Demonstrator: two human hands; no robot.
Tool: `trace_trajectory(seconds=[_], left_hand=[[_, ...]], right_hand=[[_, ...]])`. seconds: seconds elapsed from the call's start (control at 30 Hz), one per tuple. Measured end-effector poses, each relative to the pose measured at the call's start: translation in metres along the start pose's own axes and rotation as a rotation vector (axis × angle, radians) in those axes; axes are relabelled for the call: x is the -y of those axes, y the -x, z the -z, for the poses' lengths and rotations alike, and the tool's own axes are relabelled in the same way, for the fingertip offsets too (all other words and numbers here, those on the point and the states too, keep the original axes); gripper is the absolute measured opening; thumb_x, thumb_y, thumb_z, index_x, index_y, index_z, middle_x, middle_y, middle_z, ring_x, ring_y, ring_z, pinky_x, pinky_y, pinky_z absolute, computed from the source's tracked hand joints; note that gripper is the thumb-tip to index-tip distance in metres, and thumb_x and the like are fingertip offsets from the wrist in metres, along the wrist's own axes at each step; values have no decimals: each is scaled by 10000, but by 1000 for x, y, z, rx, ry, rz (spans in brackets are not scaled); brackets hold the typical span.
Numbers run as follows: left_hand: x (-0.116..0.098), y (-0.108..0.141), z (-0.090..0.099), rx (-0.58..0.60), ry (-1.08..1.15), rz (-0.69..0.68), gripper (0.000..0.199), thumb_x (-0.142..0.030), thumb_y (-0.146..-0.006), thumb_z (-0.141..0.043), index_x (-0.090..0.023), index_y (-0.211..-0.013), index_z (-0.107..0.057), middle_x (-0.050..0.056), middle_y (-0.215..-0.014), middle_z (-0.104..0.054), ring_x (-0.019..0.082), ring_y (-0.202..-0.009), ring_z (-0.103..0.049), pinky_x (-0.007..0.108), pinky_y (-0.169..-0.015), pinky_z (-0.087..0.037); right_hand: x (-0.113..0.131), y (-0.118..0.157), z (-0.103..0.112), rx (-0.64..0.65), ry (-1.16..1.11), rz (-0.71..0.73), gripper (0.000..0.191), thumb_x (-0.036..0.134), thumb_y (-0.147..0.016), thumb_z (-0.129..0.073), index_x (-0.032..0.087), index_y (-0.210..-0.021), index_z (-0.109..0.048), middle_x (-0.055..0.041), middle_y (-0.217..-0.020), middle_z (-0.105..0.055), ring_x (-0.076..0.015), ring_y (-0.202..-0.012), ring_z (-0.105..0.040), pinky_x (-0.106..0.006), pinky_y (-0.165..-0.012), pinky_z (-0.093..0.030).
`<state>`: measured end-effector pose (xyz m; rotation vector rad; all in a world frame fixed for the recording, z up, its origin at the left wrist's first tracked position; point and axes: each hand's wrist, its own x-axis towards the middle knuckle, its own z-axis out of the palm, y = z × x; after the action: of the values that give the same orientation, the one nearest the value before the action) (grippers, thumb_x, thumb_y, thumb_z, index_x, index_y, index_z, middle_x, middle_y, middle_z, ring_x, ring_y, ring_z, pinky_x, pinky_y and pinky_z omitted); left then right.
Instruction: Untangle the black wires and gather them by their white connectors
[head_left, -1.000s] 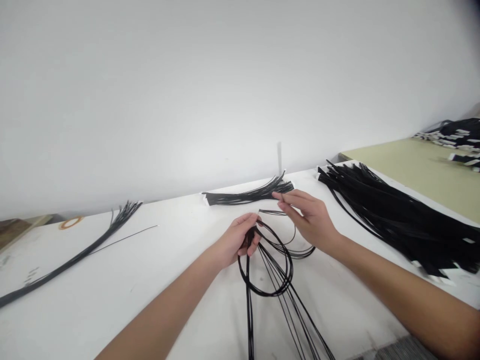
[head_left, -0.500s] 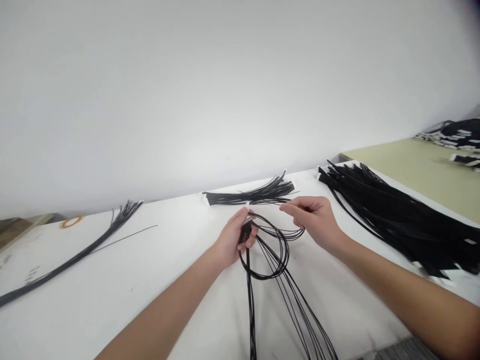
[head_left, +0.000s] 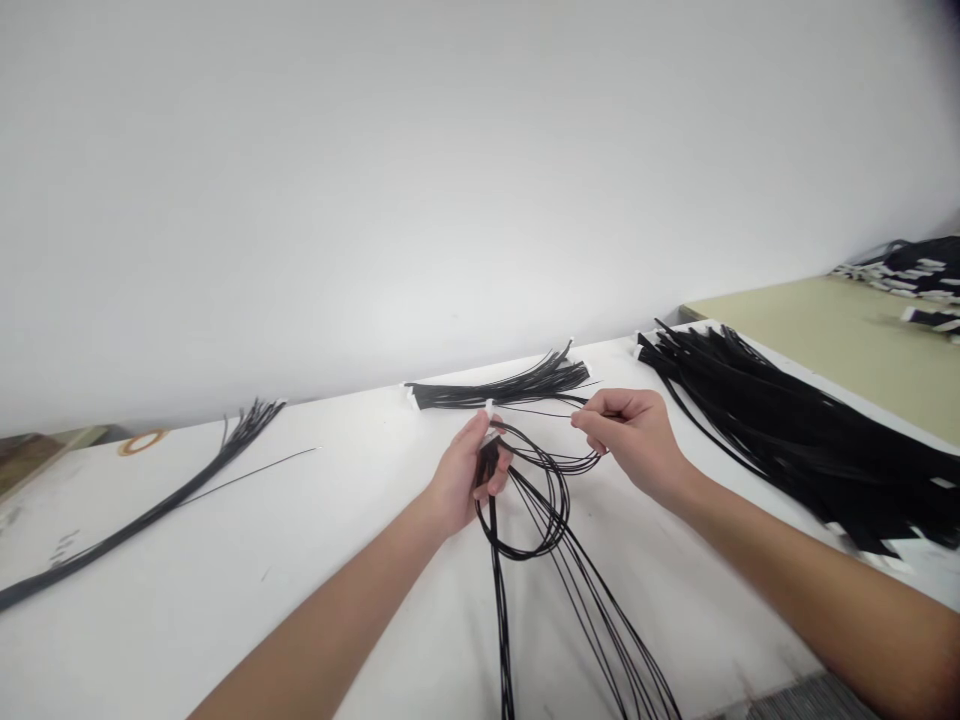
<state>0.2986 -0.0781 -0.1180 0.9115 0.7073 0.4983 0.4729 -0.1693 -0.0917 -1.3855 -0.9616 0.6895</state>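
Note:
My left hand (head_left: 466, 475) is closed around a white connector (head_left: 491, 408) and the black wires gathered at it. From that grip a wire harness (head_left: 559, 500) of thin black wires loops to the right and hangs down past the bottom edge of the view. My right hand (head_left: 626, 430) is closed in a pinch on a thin black wire (head_left: 544, 412) that runs across from the connector. More looped wires pass just below the right fingers; whether these also touch them I cannot tell.
Behind the hands lies a bundle of short black wires (head_left: 502, 388) with white connectors. A large pile of black wires (head_left: 787, 440) covers the right side of the white table (head_left: 360, 480). On the left are a long wire bundle (head_left: 180, 495) and an orange ring (head_left: 141, 442).
My right hand has shifted slightly to the right, and a single wire now stretches straight between the hands. My left hand with the connector has moved slightly up and left.

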Motion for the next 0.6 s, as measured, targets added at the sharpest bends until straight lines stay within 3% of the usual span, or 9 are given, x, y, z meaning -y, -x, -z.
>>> trace_trajectory(seconds=[0.6], left_hand=[[1, 1, 1, 21, -16, -50, 382, -593, -811, -479, -223, -897, -435, -65, -505, -485, 41, -273, -352, 145, -292, -138]], right_hand=[[-1, -1, 1, 28, 36, -9, 186, 203, -633, -620, 163, -471, -537, 37, -421, -429, -79, -446, -365, -243, -448, -275]])
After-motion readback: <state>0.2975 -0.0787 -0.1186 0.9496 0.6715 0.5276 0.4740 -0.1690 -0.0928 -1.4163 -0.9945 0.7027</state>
